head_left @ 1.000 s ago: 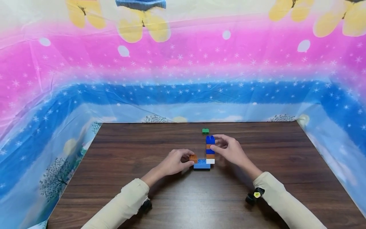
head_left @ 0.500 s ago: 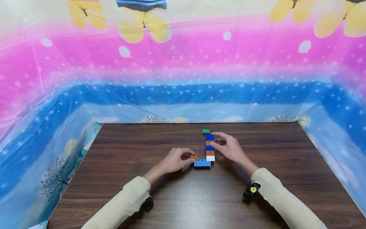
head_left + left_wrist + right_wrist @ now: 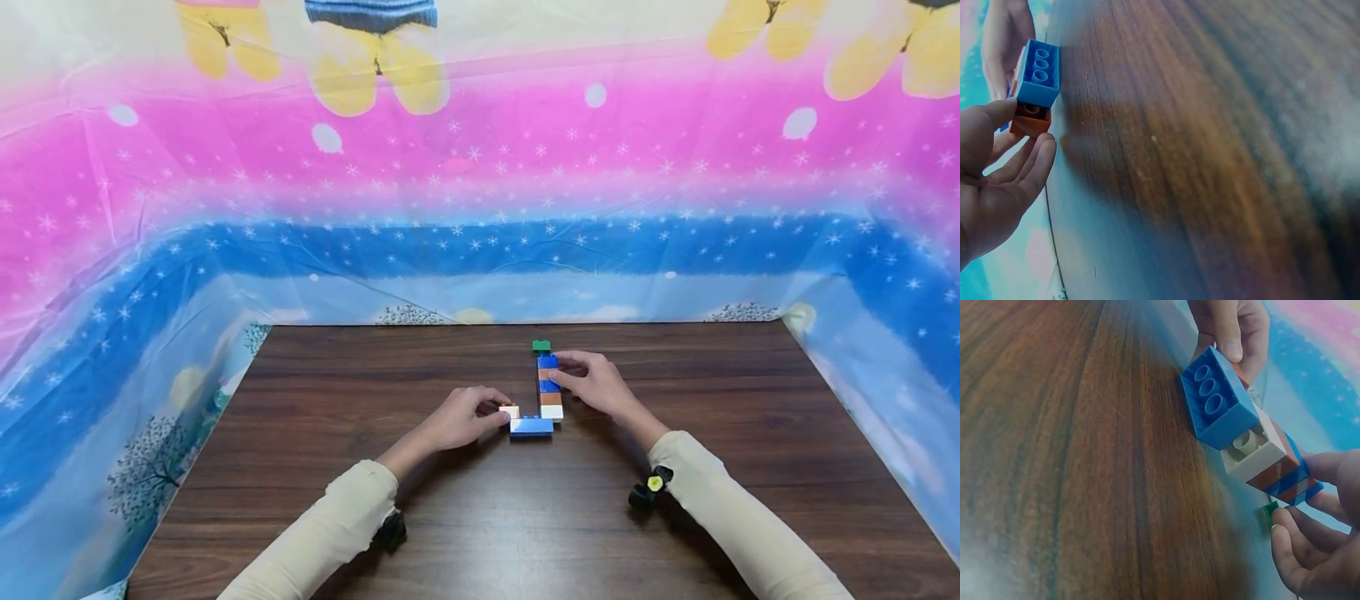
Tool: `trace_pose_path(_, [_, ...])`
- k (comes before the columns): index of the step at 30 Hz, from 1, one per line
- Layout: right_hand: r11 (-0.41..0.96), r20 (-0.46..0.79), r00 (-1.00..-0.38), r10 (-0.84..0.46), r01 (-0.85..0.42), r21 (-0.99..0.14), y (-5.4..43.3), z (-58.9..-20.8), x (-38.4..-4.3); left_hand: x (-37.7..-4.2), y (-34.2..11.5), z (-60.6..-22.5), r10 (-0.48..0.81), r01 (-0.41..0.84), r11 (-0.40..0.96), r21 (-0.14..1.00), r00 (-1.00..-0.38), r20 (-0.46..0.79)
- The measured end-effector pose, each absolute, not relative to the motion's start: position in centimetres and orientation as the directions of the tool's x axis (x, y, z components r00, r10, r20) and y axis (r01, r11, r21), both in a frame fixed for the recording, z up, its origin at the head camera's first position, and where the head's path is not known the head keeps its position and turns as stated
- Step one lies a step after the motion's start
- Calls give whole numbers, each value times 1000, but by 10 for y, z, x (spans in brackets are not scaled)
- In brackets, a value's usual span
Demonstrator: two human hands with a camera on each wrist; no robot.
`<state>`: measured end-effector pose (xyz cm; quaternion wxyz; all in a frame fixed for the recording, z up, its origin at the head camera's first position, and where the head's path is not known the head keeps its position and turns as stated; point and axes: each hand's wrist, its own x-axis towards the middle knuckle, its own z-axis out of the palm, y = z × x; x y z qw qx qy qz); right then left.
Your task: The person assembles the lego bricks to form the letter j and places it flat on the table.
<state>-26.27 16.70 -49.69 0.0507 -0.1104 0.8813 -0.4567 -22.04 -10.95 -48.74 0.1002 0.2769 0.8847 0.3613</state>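
Observation:
Both hands hold one assembly of toy building bricks off the table, its hollow underside showing in the wrist views. A long light blue brick (image 3: 531,427) forms its base. My left hand (image 3: 462,418) pinches an orange brick (image 3: 1032,124) at the base's left end; glare whitens it in the head view. On the right end sits a white brick (image 3: 1254,456), carrying a column of alternating orange and dark blue bricks. Fingers and thumb of my right hand (image 3: 594,382) grip this column near its top blue brick (image 3: 548,362).
A loose green brick (image 3: 541,346) lies on the dark wooden table (image 3: 480,517), just beyond the column. Behind the table's far edge hangs a patterned cloth (image 3: 480,242), which also runs down both sides. Dark cameras are strapped at both wrists.
The assembly has tilted, so its column's top studs show less and the base's front face is brighter. My right wrist has shifted slightly left. Both hands keep their hold.

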Motion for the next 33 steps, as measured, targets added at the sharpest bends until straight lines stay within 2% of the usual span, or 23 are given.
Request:
trace_pose_path(22, [618,-46,-969,-244,-119,-777,165,-509,-270,-222,-112,-487,586,426,577,697,-810,11])
trace_pose_path(27, [618,-15,-968,-250,-148,-772,169,-505,-277,-222,-111,-486,575,404,571,715,-818,3])
trace_pose_path(33, [667,86,-966,-242,-230,-708,172,-498,-300,-221,-108,-489,585,429,549,718,-810,37])
